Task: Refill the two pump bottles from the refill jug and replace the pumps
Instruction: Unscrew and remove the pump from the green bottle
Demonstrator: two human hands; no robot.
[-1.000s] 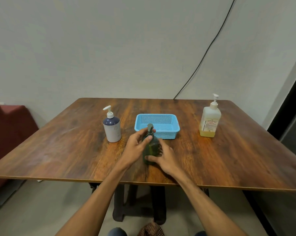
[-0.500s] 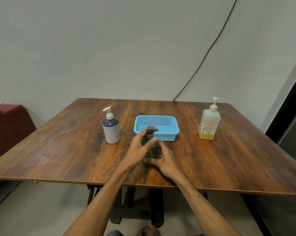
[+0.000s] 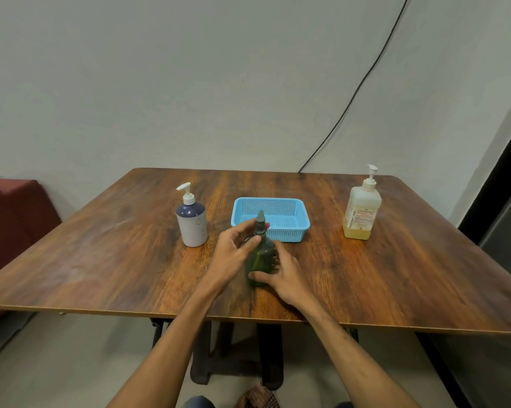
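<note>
A dark green pump bottle (image 3: 260,260) stands on the wooden table (image 3: 101,260) near its front middle. My right hand (image 3: 286,275) grips the bottle's body low down. My left hand (image 3: 233,254) pinches the dark pump collar (image 3: 260,228) at the bottle's neck. A white bottle with a dark blue shoulder and white pump (image 3: 191,219) stands to the left. A translucent bottle with yellowish liquid at its bottom and a white pump (image 3: 361,210) stands at the far right.
A light blue mesh basket (image 3: 298,231) sits just behind the green bottle. A black cable (image 3: 354,92) runs down the wall to the table's back edge. A dark red seat (image 3: 10,213) is at the left.
The pump head has turned on the green bottle between my left fingers; its nozzle now points away from me. Both hands stay on the bottle.
</note>
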